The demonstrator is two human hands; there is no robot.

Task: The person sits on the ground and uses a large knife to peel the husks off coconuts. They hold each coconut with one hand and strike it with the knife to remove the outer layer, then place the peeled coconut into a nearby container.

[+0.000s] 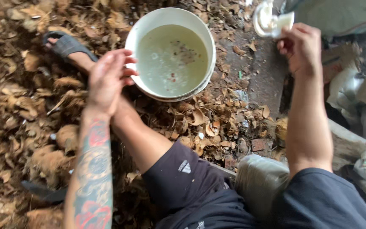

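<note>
A white bucket point(170, 53) of cloudy liquid with reddish specks is seen standing on ground littered with brown husk scraps point(30, 106). The left hand point(106, 80) is held open at the bucket's left rim, fingers loosely spread, nothing gripped; whether the rim is touched cannot be told. The right hand point(302, 46) is raised to the right of the bucket, its grip closed on a white piece point(285, 20) beside a blurred clear object. A sandalled foot point(66, 47) is noted left of the bucket.
</note>
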